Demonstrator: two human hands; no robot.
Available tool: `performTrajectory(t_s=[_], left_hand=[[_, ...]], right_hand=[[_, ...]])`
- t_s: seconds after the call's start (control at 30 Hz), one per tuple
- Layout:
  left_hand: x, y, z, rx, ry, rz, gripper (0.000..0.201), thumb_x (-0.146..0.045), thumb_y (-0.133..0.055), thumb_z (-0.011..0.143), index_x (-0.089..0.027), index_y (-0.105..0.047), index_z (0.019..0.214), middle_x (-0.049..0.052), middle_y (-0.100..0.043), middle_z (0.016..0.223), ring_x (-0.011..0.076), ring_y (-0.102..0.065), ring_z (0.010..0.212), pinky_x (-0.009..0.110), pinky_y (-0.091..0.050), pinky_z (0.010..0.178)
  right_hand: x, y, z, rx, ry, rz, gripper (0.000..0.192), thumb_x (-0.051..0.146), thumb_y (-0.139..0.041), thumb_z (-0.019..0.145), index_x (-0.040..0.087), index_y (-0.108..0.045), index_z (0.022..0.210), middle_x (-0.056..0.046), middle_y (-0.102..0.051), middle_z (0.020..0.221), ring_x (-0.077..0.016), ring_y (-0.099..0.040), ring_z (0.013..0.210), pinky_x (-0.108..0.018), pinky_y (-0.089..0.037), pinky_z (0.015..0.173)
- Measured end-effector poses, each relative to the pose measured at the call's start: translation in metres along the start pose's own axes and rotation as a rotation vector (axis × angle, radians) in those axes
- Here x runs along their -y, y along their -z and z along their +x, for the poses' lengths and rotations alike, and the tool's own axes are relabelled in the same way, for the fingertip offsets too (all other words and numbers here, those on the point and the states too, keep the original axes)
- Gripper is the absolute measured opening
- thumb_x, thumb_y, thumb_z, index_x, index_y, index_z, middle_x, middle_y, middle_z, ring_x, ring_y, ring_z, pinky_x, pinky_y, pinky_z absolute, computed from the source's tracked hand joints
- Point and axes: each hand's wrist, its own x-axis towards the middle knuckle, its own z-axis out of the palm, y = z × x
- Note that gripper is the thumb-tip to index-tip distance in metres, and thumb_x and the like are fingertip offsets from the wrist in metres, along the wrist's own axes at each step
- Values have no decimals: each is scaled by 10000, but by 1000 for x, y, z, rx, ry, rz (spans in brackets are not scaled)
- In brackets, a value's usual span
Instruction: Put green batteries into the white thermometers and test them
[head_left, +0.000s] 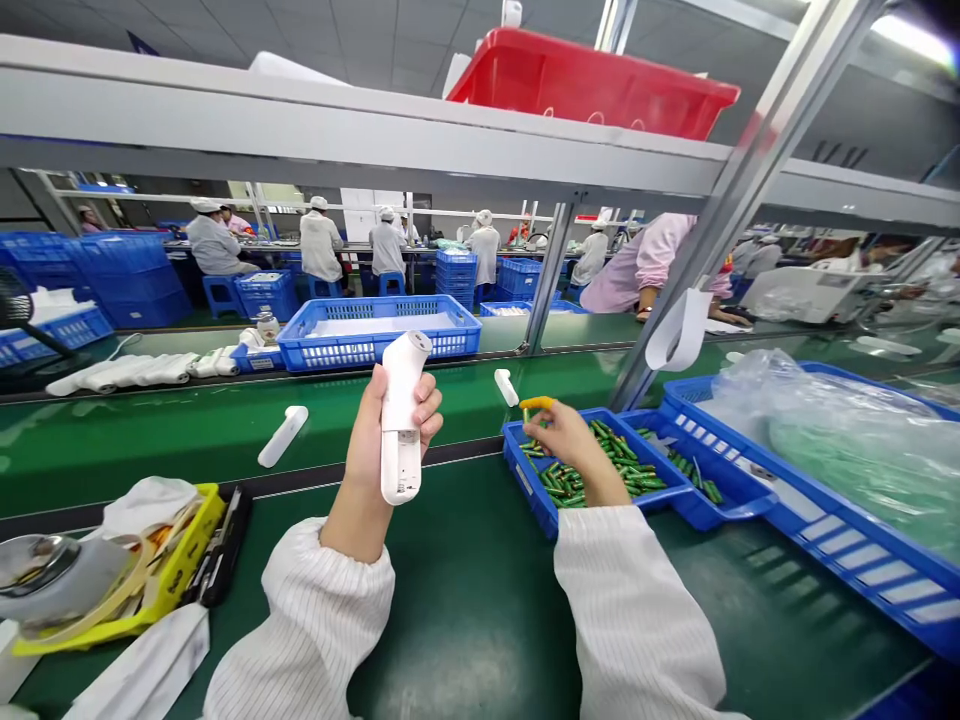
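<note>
My left hand [365,440] is wrapped around a white handheld device [405,385], held upright above the bench. Its lower part shows an open battery compartment [407,460], with no battery visible inside. My right hand [566,440], a yellow cover on one finger, pinches a green battery [526,414] at the left side of a blue bin [529,490]. Many loose green batteries [622,465] lie in that bin. Two white curved pieces, one at the left [283,437] and one near my right hand [506,387], lie on the green belt.
A smaller blue bin [701,510] with batteries adjoins on the right, beside a large blue crate [847,540] of plastic bags. A yellow tray [176,575] stands at left. Beyond the belt are a blue basket [379,350] and white devices [135,370]. A metal post [720,220] rises ahead.
</note>
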Motion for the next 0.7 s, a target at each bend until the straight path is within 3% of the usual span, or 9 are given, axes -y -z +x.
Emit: performTrajectory(t_s=[0.1, 0.17, 0.3, 0.37, 0.5, 0.6, 0.7], left_hand=[[0, -1, -3, 31, -81, 8, 465, -380, -196, 1035, -106, -565, 964, -12, -444, 710, 37, -450, 528, 183, -537, 634], [2, -2, -5, 61, -142, 33, 448, -384, -221, 1035, -116, -576, 978, -18, -448, 706, 34, -448, 534, 232, -555, 789], [6, -5, -6, 77, -209, 82, 425, -412, -292, 1022, -132, -577, 877, -20, -445, 700, 40, -426, 543, 261, -538, 886], [6, -5, -7, 52, -224, 113, 416, -444, -358, 1003, -140, -558, 802, -22, -426, 683, 48, -423, 548, 255, -535, 883], [3, -8, -11, 20, -265, 151, 402, -482, -417, 975, -160, -534, 765, -26, -404, 660, 59, -435, 551, 250, -532, 869], [1, -9, -14, 18, -315, 165, 384, -482, -433, 969, -168, -542, 777, -26, -408, 659, 61, -440, 557, 239, -525, 864], [0, -10, -14, 21, -365, 189, 398, -473, -395, 983, -172, -553, 776, -24, -414, 662, 60, -438, 557, 231, -517, 869]], right_hand=[[42, 5, -32, -58, 184, 238, 247, 268, -636, 834, 146, -536, 1025, 13, -609, 752, -69, -494, 421, -204, -398, 405], [71, 0, -61, -81, 346, 444, 298, 345, -683, 816, 151, -570, 1012, 0, -634, 748, -74, -516, 432, -198, -413, 398], [109, -30, -110, -118, 568, 518, 91, 235, -667, 861, 178, -615, 911, -8, -674, 741, -120, -655, 609, -185, -515, 505], [114, -48, -122, -193, 717, 368, 43, 168, -626, 898, 192, -614, 931, -8, -679, 766, -125, -657, 632, -198, -529, 533], [108, -68, -122, -433, 1059, -69, 169, 36, -504, 913, 182, -570, 967, -74, -681, 880, -184, -666, 786, -285, -551, 660], [103, -71, -118, -442, 1130, -170, 189, 10, -489, 906, 179, -546, 969, -91, -675, 895, -196, -656, 808, -296, -535, 653], [102, -70, -119, -453, 1125, -74, 157, 61, -538, 911, 173, -532, 1021, -89, -672, 911, -179, -619, 734, -302, -511, 622]])
